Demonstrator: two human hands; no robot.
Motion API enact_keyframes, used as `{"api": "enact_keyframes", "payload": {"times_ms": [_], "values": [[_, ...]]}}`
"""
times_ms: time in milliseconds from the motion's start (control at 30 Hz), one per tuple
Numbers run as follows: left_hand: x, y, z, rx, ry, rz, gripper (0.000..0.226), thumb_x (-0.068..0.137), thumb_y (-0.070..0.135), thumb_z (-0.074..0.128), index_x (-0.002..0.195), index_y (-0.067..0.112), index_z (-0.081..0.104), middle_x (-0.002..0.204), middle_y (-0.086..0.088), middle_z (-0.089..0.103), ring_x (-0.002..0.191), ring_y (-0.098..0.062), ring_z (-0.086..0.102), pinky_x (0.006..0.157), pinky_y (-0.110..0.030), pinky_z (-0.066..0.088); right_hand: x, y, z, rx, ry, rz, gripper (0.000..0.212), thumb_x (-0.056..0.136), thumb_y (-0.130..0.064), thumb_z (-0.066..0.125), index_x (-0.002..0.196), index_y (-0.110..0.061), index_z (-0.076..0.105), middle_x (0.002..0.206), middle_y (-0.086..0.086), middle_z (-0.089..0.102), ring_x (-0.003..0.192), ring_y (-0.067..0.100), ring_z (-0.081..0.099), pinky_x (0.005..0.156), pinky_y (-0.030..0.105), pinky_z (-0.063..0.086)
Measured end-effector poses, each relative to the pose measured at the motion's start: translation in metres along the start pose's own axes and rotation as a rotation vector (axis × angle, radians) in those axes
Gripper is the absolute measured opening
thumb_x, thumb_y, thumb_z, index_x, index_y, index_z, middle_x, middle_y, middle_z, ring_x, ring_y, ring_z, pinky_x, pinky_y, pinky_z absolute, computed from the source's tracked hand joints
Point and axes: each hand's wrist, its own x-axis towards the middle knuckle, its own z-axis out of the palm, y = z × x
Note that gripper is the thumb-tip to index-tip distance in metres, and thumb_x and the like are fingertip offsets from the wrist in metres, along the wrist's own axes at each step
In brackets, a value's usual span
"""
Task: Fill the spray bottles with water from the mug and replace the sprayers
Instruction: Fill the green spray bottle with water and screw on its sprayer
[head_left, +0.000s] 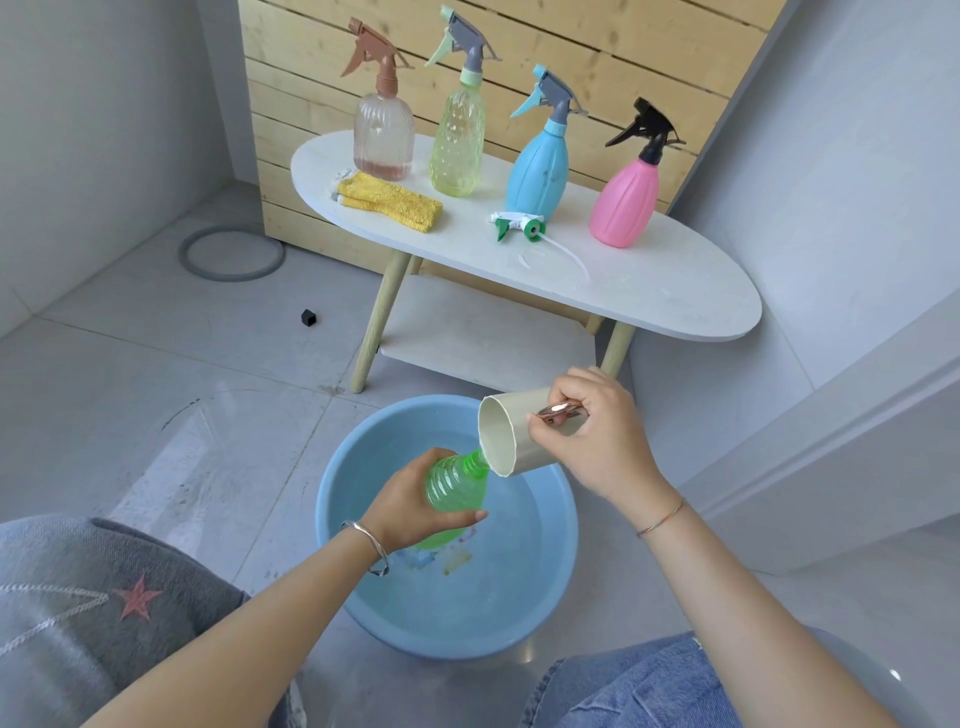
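Down over the round blue plastic basin (467, 639), the left hand (410, 504) wraps its fingers round the ribbed green plastic bottle (457, 483), whose neck meets the tipped cream mug (501, 441). The right hand (592, 441) curls round the mug's handle. The bottle's thin wet plastic is likely slippery and squashy, so grip its ribs. Its green-and-white sprayer (524, 226) lies on the white oval table (675, 296) beyond.

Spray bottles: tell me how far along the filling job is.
Done, apparently: clear bottle, yellow bottle, blue bottle and pink bottle stand on the table with sprayers on; fill levels unclear. In hand: the left hand holds the green bottle over the basin while the right hand tips the mug at its neck. Left: screw on the loose sprayer lying on the table.
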Motion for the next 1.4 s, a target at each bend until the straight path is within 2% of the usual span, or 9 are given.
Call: {"api": "enact_keyframes", "payload": {"times_ms": [500, 700, 800, 867, 1000, 1100, 1200, 1300, 1400], "values": [[-0.001, -0.001, -0.001, 0.007, -0.003, -0.013, 0.067, 0.063, 0.054, 0.084, 0.117, 0.034, 0.048, 0.106, 0.019, 0.058, 0.100, -0.004, 0.056, 0.078, -0.013, 0.040, 0.001, -0.003, 0.006, -0.094, -0.041, -0.100, 0.033, 0.068, -0.020, 0.067, 0.061, -0.023, 0.035, 0.059, -0.014, 0.031, 0.065, 0.008, 0.028, 0.062, 0.030, 0.030], [0.000, -0.004, -0.001, -0.001, 0.009, -0.020, 0.070, 0.063, 0.054, 0.084, 0.119, 0.031, 0.050, 0.108, 0.017, 0.060, 0.102, -0.007, 0.057, 0.084, -0.021, 0.044, -0.001, -0.003, 0.009, -0.080, -0.064, -0.100, 0.033, 0.069, -0.020, 0.067, 0.061, -0.023, 0.034, 0.060, -0.014, 0.032, 0.065, 0.010, 0.031, 0.064, 0.030, 0.033], [0.000, -0.004, -0.003, -0.031, 0.031, -0.024, 0.071, 0.061, 0.055, 0.084, 0.120, 0.030, 0.052, 0.108, 0.017, 0.061, 0.103, -0.006, 0.057, 0.088, -0.024, 0.046, 0.000, 0.004, 0.009, 0.045, -0.007, 0.012, 0.034, 0.071, -0.013, 0.070, 0.057, -0.017, 0.040, 0.057, -0.011, 0.037, 0.061, 0.008, 0.035, 0.060, 0.020, 0.029], [0.002, -0.004, -0.005, -0.064, 0.048, -0.037, 0.074, 0.057, 0.062, 0.081, 0.118, 0.031, 0.053, 0.108, 0.019, 0.061, 0.104, -0.004, 0.057, 0.089, -0.025, 0.046, 0.002, 0.013, 0.009, 0.182, 0.039, 0.203, 0.034, 0.075, -0.012, 0.074, 0.058, -0.007, 0.044, 0.053, -0.009, 0.039, 0.055, 0.008, 0.036, 0.054, 0.017, 0.028], [0.007, -0.002, -0.015, -0.182, 0.142, -0.083, 0.075, 0.050, 0.068, 0.078, 0.112, 0.032, 0.056, 0.103, 0.017, 0.065, 0.097, 0.003, 0.060, 0.085, -0.023, 0.049, 0.006, 0.045, 0.015, 0.360, 0.049, 0.515, 0.041, 0.086, -0.027, 0.068, 0.069, 0.007, 0.050, 0.056, -0.003, 0.043, 0.055, 0.008, 0.035, 0.052, 0.020, 0.029], [0.012, 0.000, -0.026, -0.239, 0.228, -0.104, 0.062, 0.058, 0.052, 0.088, 0.108, 0.032, 0.057, 0.100, 0.016, 0.066, 0.091, 0.009, 0.060, 0.078, -0.015, 0.045, -0.001, 0.073, 0.033, 0.334, -0.081, 0.641, 0.035, 0.094, -0.030, 0.055, 0.074, -0.002, 0.054, 0.063, 0.001, 0.045, 0.060, 0.012, 0.038, 0.050, 0.016, 0.029], [0.016, -0.001, -0.033, -0.266, 0.297, -0.105, 0.047, 0.067, 0.034, 0.087, 0.102, 0.033, 0.056, 0.097, 0.013, 0.066, 0.089, 0.005, 0.062, 0.075, -0.014, 0.045, -0.017, 0.099, 0.061, 0.244, -0.257, 0.658, 0.031, 0.093, -0.026, 0.058, 0.069, -0.007, 0.056, 0.067, 0.006, 0.052, 0.067, 0.017, 0.044, 0.060, 0.027, 0.033], [0.019, -0.003, -0.037, -0.297, 0.329, -0.125, 0.048, 0.066, 0.038, 0.087, 0.102, 0.031, 0.056, 0.095, 0.014, 0.067, 0.083, 0.008, 0.062, 0.069, -0.009, 0.044, -0.034, 0.116, 0.087, 0.115, -0.404, 0.664, 0.027, 0.091, -0.026, 0.060, 0.067, -0.014, 0.059, 0.068, -0.001, 0.057, 0.068, 0.015, 0.048, 0.064, 0.028, 0.035], [0.019, -0.003, -0.040, -0.313, 0.338, -0.127, 0.058, 0.054, 0.055, 0.085, 0.100, 0.036, 0.057, 0.096, 0.014, 0.068, 0.085, 0.006, 0.064, 0.072, -0.013, 0.046, -0.048, 0.122, 0.111, 0.023, -0.473, 0.662, 0.035, 0.095, -0.025, 0.051, 0.060, -0.023, 0.044, 0.063, -0.007, 0.048, 0.071, 0.020, 0.047, 0.062, 0.028, 0.033]]}}
